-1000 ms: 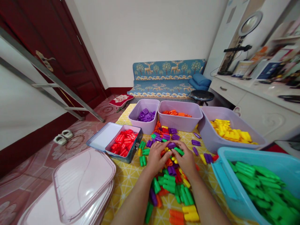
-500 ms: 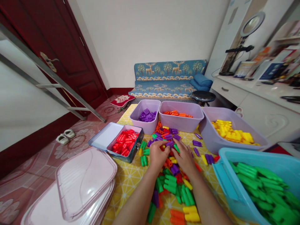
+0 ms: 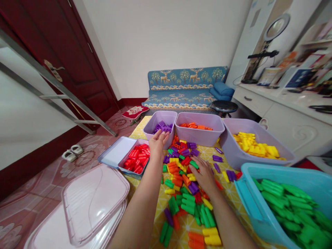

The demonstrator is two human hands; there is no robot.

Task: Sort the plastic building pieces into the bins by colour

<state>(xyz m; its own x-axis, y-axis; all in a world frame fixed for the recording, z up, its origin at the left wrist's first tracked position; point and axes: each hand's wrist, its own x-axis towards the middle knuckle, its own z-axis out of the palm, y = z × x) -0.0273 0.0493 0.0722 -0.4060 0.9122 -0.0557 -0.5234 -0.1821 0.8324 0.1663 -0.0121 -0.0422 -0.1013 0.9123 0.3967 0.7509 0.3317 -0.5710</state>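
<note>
At the front rim of the purple-block bin (image 3: 169, 141), my left hand (image 3: 157, 143) has its fingertips closed around a purple plastic block (image 3: 165, 128), partly merged in view with the purple blocks behind. My right hand (image 3: 203, 174) rests low over the right side of a mixed pile, fingers apart, thumb and forefinger beside a green block (image 3: 194, 164). The pile holds ribbed tube-like blocks: orange ones (image 3: 173, 168), yellow ones (image 3: 212, 236), green ones (image 3: 188, 203) and purple ones (image 3: 193, 187).
Around the pile stand a bin of orange blocks (image 3: 199, 132), a bin of yellow blocks (image 3: 230, 152), a turquoise bin (image 3: 252, 200) with green blocks and an open tin (image 3: 116, 152) with red blocks. Pale lids (image 3: 95, 200) lie stacked at the left. A yellow patterned cloth (image 3: 138, 211) covers the table.
My left hand has moved from the pile, left and away from me, to the purple-block bin. The middle of the pile is now uncovered. My right hand has barely moved.
</note>
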